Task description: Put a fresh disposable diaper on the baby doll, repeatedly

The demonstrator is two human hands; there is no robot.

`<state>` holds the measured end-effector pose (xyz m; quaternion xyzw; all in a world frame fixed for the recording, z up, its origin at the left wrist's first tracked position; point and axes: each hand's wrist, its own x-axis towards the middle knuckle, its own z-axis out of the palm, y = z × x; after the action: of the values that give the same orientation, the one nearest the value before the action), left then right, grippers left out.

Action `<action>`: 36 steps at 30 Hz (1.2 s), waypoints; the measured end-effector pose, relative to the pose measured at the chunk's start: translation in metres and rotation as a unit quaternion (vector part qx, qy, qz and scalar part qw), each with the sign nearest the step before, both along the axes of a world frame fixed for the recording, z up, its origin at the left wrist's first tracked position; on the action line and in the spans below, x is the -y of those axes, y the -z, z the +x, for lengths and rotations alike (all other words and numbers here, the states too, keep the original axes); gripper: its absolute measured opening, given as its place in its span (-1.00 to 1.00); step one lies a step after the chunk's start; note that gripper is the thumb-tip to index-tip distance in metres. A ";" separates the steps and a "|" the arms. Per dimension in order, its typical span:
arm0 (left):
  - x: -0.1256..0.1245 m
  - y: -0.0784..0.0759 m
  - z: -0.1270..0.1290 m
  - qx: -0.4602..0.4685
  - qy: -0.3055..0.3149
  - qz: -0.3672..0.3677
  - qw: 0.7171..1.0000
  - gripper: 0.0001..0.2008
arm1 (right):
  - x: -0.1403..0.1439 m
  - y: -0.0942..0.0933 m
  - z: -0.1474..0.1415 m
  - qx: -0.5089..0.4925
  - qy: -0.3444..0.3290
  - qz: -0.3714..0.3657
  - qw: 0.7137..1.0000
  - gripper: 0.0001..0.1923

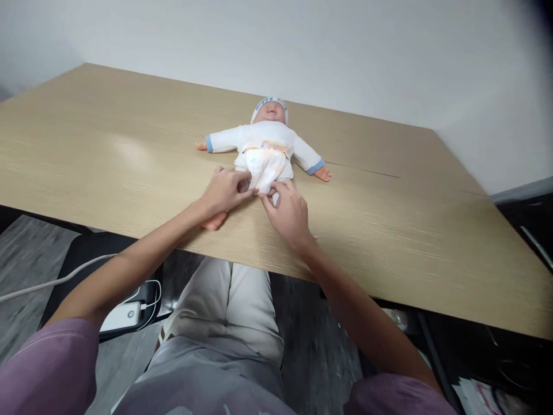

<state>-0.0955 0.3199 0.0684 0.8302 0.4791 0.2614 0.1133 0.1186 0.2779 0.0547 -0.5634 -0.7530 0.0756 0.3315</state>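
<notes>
A baby doll lies on its back, head toward the wall, arms spread out. It wears a white top with blue cuffs and a white cap with blue lettering. Round its middle is a white diaper with a coloured waistband. My left hand pinches the diaper's lower edge between the legs from the left. From the right, my right hand pinches the same edge, its fingertips almost touching those of the left. One doll foot shows beneath my left wrist; most of the other leg is hidden by my right hand.
The doll lies on a light wooden table, its far edge by a white wall. Below the near edge, a black chair holds a white power bank with cables. Papers lie low at the right.
</notes>
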 end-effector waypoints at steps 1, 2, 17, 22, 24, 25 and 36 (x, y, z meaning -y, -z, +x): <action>-0.002 0.002 -0.001 0.017 0.017 0.006 1.000 -0.64 | -0.001 0.002 0.001 -0.008 -0.001 0.007 1.000 -0.79; -0.003 0.004 -0.002 0.034 0.035 0.011 0.999 -0.65 | -0.001 0.004 0.002 -0.015 -0.003 0.011 1.000 -0.79; -0.011 0.003 -0.007 0.142 0.053 -0.043 0.988 -0.69 | -0.017 0.006 0.004 -0.079 0.002 -0.040 0.996 -0.62; -0.017 0.013 -0.007 0.246 0.040 -0.096 0.964 -0.60 | -0.017 0.009 0.009 -0.154 0.019 -0.027 0.988 -0.54; -0.019 0.018 -0.006 0.291 0.034 -0.120 0.949 -0.51 | -0.015 0.009 0.011 -0.171 0.035 -0.015 0.985 -0.58; -0.020 0.020 -0.006 0.312 0.029 -0.127 0.941 -0.46 | -0.014 0.008 0.012 -0.175 0.042 -0.009 0.984 -0.60; -0.013 0.013 -0.006 0.261 0.021 -0.140 0.955 -0.67 | -0.013 0.005 0.014 -0.152 0.046 -0.024 0.987 -0.64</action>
<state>-0.1018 0.3329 0.0552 0.7187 0.4470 0.3969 0.3552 0.1326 0.2911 0.0494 -0.5873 -0.6651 0.1625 0.4315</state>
